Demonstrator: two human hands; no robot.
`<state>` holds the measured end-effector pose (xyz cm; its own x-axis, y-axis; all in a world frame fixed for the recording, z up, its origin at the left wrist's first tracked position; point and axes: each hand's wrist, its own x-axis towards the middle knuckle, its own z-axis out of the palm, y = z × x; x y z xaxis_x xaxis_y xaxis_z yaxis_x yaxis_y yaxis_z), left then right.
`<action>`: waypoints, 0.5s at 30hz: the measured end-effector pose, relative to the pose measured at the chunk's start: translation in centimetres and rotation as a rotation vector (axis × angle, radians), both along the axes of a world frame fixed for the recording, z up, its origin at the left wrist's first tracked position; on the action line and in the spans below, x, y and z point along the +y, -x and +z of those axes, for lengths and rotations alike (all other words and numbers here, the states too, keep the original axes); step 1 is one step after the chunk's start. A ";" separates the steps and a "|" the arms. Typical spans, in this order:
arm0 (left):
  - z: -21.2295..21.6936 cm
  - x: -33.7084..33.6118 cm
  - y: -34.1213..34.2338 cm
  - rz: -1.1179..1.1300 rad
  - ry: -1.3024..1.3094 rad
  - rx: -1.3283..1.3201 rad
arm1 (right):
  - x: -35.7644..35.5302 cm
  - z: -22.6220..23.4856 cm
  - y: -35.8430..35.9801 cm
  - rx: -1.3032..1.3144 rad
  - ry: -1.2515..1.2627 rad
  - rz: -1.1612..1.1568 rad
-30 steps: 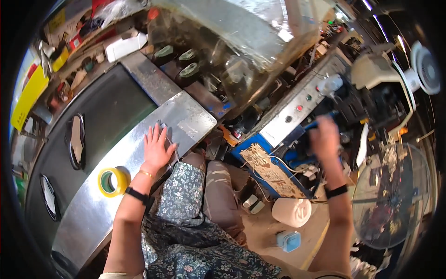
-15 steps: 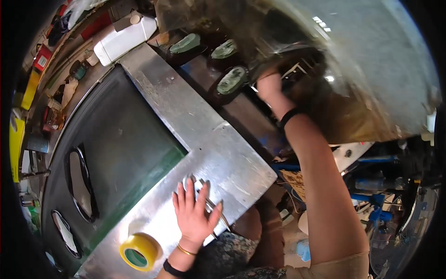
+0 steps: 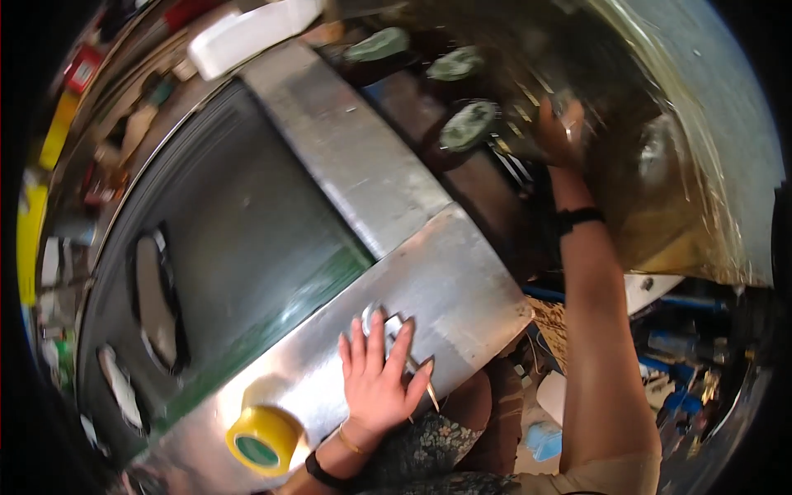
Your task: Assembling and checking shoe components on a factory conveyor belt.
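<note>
My left hand (image 3: pixel 375 384) lies palm down on a bare metal ledge (image 3: pixel 445 280), fingers spread. Partly under its fingers is a metal tool (image 3: pixel 394 324) with slender, pointed ends; its kind is hard to make out. A roll of yellow tape (image 3: pixel 264 441) with a green core lies to the left of this hand. My right hand (image 3: pixel 563 132) reaches far into a shadowed space beneath clear plastic sheeting (image 3: pixel 701 148). Its fingers are raised and blurred, and whether they hold anything does not show. Several oval pieces with pale green tops (image 3: pixel 469 125) stand left of it.
A dark panel with a green edge (image 3: pixel 247 206) and oval openings fills the left side. A white plastic container (image 3: pixel 247 37) lies beyond it, with cluttered shelves at far left. Blue frame parts (image 3: pixel 685 403) and a light blue item (image 3: pixel 543 441) are at lower right.
The view has shifted, so the ledge and tape appear further right. My right hand has moved away from the green-topped pieces, and its fingers are now raised. My left hand stays on the tool.
</note>
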<state>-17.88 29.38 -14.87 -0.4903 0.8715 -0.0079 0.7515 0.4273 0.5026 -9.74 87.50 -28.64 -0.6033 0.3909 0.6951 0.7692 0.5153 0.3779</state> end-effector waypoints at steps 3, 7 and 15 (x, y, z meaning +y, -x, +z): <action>-0.5 -0.4 -0.2 -0.013 -0.005 -0.052 | -2.8 -2.6 -0.1 0.207 -0.051 0.235; -0.1 0.3 -0.7 -0.028 -0.155 -0.105 | -3.0 2.2 -7.6 -0.010 0.597 0.362; 11.1 -9.8 8.8 0.063 -0.432 0.075 | -43.8 17.7 -21.3 0.048 1.166 0.445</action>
<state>-26.64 19.54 -3.79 -0.5277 0.7556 0.3881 0.7719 0.2359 0.5903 11.59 43.68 -10.91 -0.8245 0.5574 0.0969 0.4431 0.7427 -0.5021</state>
